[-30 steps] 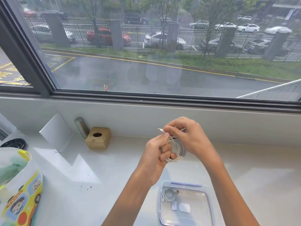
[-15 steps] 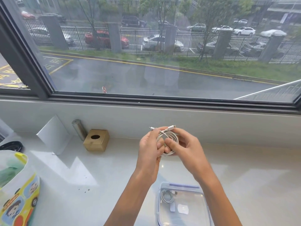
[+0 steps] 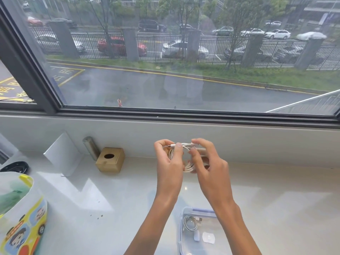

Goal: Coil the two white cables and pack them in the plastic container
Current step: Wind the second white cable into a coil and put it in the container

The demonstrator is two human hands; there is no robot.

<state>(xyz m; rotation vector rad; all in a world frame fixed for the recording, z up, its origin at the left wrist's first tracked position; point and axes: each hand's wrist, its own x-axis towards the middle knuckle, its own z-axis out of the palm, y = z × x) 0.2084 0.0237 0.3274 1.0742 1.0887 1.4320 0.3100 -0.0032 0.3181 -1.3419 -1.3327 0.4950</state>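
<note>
I hold a coiled white cable (image 3: 189,167) up in front of me, above the white sill. My left hand (image 3: 170,162) pinches the coil's left side near a plug end. On the coil's right side, my right hand (image 3: 207,162) grips the loops, with both plug ends sticking out at the top. Below my wrists lies a clear plastic container (image 3: 185,212) with a blue-edged rim. Inside it rests a second coiled white cable (image 3: 190,222), beside small white pieces. My right forearm hides part of the container.
A small cardboard box with a round hole (image 3: 110,161) and a metal cylinder (image 3: 91,147) stand against the wall at the left. A white card (image 3: 62,153) leans nearby. A cartoon-printed bag (image 3: 20,214) fills the lower left corner. A black round object (image 3: 14,166) lies at the left edge.
Both hands have turned the coil and shifted their grip, so the plug ends now point sideways across the top. The view has tilted slightly; the container sits lower in frame.
</note>
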